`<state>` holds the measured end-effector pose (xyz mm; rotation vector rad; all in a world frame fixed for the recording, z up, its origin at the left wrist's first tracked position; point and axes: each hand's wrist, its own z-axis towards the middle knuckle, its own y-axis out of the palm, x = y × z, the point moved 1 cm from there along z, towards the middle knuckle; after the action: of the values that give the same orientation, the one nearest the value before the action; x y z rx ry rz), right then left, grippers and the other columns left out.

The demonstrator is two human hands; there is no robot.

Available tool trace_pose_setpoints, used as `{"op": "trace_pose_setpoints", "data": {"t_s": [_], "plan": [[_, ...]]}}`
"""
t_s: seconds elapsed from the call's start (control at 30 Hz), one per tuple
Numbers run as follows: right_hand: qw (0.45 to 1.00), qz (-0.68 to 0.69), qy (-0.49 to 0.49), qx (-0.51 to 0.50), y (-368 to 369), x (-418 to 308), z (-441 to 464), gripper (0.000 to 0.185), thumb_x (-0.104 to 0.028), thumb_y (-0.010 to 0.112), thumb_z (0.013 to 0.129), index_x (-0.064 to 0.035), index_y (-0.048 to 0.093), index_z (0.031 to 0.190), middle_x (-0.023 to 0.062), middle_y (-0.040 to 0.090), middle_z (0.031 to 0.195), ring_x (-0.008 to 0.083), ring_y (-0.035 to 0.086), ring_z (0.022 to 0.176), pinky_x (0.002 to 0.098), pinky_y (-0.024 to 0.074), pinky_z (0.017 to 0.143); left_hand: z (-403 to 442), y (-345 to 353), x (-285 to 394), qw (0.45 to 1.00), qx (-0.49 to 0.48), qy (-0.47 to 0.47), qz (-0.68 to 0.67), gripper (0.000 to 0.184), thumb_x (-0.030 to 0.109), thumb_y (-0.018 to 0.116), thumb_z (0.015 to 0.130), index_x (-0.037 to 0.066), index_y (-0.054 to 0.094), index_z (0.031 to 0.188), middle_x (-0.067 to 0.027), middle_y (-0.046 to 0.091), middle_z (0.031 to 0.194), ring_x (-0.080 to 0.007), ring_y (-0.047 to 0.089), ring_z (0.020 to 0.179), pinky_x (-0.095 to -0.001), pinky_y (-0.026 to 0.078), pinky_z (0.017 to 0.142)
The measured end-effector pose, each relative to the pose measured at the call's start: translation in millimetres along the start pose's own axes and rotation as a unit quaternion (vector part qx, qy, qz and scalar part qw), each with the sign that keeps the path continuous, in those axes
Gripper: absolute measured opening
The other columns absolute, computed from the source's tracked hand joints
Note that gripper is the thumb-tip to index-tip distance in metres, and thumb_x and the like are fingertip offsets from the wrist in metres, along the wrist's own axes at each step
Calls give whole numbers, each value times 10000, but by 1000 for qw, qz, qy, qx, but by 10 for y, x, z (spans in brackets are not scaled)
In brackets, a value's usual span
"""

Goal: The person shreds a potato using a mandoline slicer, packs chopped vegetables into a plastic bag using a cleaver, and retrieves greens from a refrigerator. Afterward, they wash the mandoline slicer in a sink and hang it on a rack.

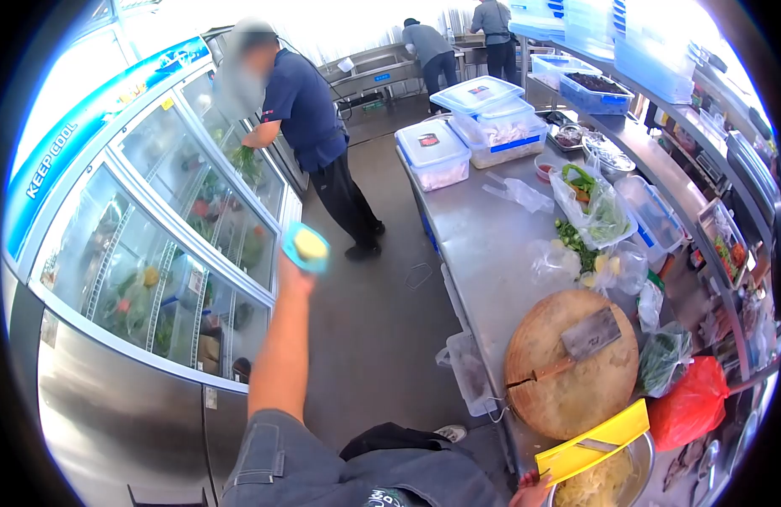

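My left hand is stretched out over the floor in front of the glass-door fridge. It is closed on a turquoise holder with a pale yellow piece on it, slightly blurred. At the bottom, my right hand grips the near end of a yellow mandoline slicer. The slicer lies slanted across a metal bowl of pale yellow shreds. Just beyond stands a round wooden chopping board, cracked at one side, with a cleaver resting flat on it.
A person in dark blue stands by the fridge, holding greens. Lidded plastic boxes and bagged vegetables sit on the steel table. A red bag is right of the bowl. Two people work at the back.
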<state>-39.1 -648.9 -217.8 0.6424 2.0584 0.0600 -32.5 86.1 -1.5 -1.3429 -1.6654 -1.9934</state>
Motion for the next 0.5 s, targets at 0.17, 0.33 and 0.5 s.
{"op": "trace_pose_setpoints", "data": {"t_s": [0.17,0.33,0.5], "plan": [[985,-142,-88,-46,-190,178,110,308,17,537,884,36,537,1192,112,588,930,198,567,781,281,486,632,705,-167,1246,992,97,37,71,331,441,565,948,135,619,1063,-39,662,991,-235,669,901,-445,577,740],[953,-271,-132,-26,-325,220,195,277,-20,551,896,32,541,1168,115,584,923,197,566,775,287,485,628,658,52,1756,975,161,65,139,397,472,531,950,125,610,1124,-65,666,1042,-264,682,921,-449,591,725],[992,-117,-47,24,-39,15,-14,202,-142,564,973,13,568,1103,95,583,869,186,559,751,287,474,613,624,158,1864,972,170,58,152,415,493,438,1000,155,598,1180,-46,650,1139,-257,654,1024,-479,569,819]]}}
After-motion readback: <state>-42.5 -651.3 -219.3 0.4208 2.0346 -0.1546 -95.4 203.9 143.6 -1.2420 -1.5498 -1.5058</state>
